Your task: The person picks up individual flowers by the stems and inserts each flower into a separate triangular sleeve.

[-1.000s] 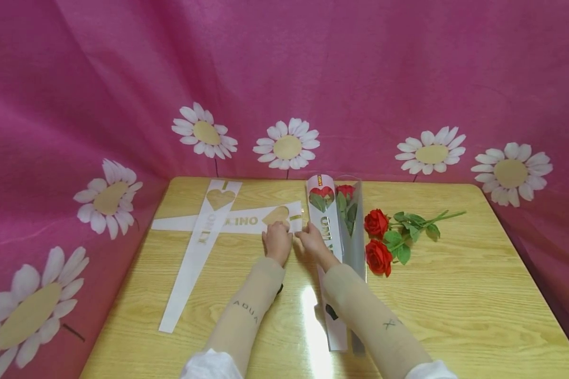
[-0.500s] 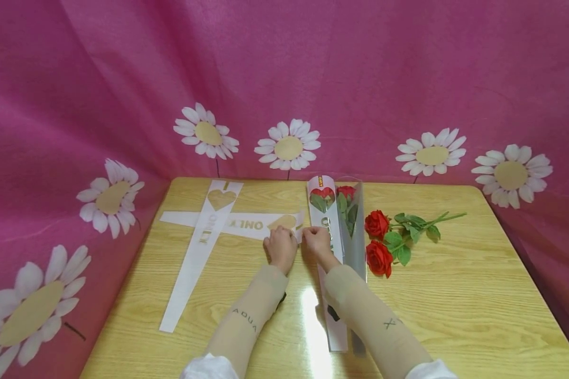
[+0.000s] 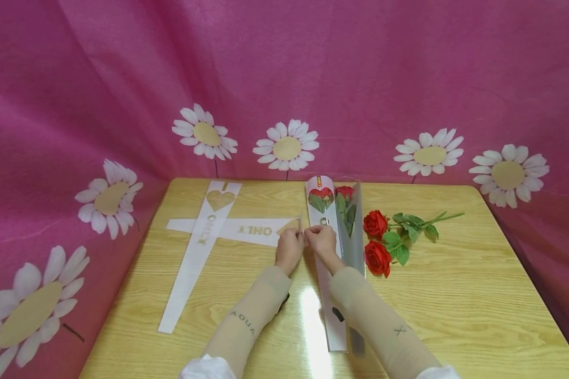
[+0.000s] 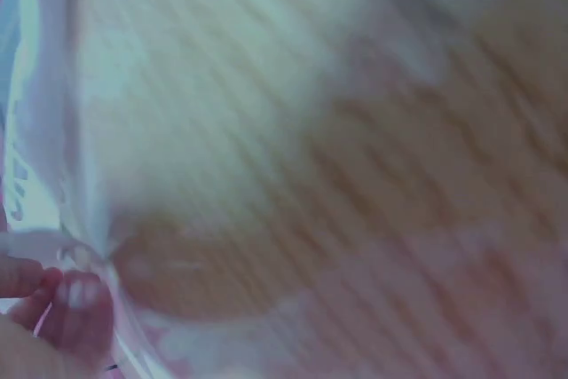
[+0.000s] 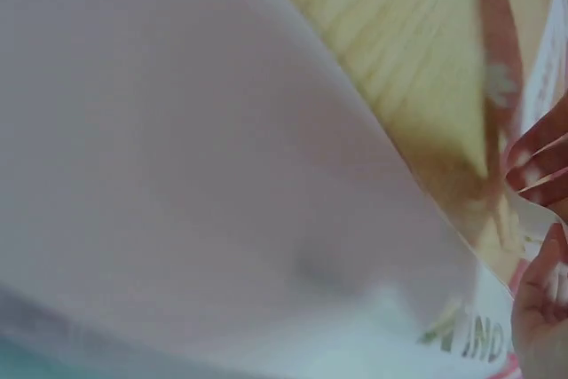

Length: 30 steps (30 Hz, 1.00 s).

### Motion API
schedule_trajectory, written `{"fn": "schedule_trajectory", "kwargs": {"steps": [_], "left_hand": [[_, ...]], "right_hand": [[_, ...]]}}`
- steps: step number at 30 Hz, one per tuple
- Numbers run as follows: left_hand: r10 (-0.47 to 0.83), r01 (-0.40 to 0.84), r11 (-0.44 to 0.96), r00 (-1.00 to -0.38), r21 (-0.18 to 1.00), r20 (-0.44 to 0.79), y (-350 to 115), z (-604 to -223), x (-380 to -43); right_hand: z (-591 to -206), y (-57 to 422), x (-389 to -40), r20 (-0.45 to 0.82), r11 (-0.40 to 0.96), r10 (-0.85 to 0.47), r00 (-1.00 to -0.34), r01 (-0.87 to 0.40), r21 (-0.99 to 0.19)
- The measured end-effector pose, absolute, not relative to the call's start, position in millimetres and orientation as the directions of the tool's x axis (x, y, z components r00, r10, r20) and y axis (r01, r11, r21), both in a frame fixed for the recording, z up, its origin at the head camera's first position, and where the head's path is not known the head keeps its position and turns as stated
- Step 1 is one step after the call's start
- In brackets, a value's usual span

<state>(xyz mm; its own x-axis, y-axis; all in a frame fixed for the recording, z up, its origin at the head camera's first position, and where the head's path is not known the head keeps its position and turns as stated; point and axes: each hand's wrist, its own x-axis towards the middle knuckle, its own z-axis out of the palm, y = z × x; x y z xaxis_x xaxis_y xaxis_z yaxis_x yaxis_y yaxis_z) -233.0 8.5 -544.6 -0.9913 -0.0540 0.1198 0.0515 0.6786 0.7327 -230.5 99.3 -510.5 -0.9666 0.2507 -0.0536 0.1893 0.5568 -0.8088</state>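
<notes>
Left hand point(image 3: 290, 249) and right hand point(image 3: 322, 243) pinch the crosswise "ONLY" flower sleeve's point(image 3: 256, 239) end; we count two sleeved roses point(image 3: 321, 195), two loose roses point(image 3: 377, 258) unsleeved.

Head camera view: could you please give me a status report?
Left hand, right hand holding wide end of white, tapered, heart-windowed sleeve. Matching white, tapered, gold-lettered strip lying across its narrow part.
</notes>
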Motion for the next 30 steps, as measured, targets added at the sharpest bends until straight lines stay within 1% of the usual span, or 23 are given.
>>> {"fn": "schedule_trajectory", "kwargs": {"steps": [2,5,9,11,14,20,24,27,30], "left_hand": [[-0.053,0.054,0.576,-0.993,0.816,0.103,10,-542,-234],[-0.071,0.057,0.451,-0.992,0.891,0.1,11,-535,-233],[-0.093,0.047,0.28,-0.993,0.959,0.076,14,-524,-232],[-0.091,0.039,0.218,-0.994,0.975,0.06,16,-519,-232],[-0.082,0.037,0.178,-0.995,0.983,0.052,18,-513,-232],[-0.035,0.028,0.119,-0.999,0.992,0.033,20,-505,-227],[-0.01,0.023,0.084,-1.0,0.996,0.023,21,-503,-222],[-0.005,0.03,0.067,-1.0,0.997,0.031,22,-501,-219],[-0.038,0.053,0.1,-0.998,0.994,0.057,23,-498,-217]], "right_hand": [[-507,102,-230,-0.03,0.563,0.23,-0.973,0.158,-0.811],[-500,107,-228,-0.003,0.556,0.2,-0.98,0.116,-0.823],[-493,114,-225,0.011,0.532,0.173,-0.985,0.084,-0.842],[-490,117,-223,0.0,0.51,0.166,-0.986,0.086,-0.856],[-486,122,-220,-0.03,0.468,0.162,-0.986,0.103,-0.878],[-481,133,-215,-0.135,0.383,0.171,-0.976,0.192,-0.904],[-476,140,-209,-0.208,0.327,0.137,-0.969,0.242,-0.913],[-474,145,-204,-0.23,0.271,0.116,-0.966,0.253,-0.929],[-475,151,-201,-0.219,0.225,0.133,-0.967,0.244,-0.943]]}}
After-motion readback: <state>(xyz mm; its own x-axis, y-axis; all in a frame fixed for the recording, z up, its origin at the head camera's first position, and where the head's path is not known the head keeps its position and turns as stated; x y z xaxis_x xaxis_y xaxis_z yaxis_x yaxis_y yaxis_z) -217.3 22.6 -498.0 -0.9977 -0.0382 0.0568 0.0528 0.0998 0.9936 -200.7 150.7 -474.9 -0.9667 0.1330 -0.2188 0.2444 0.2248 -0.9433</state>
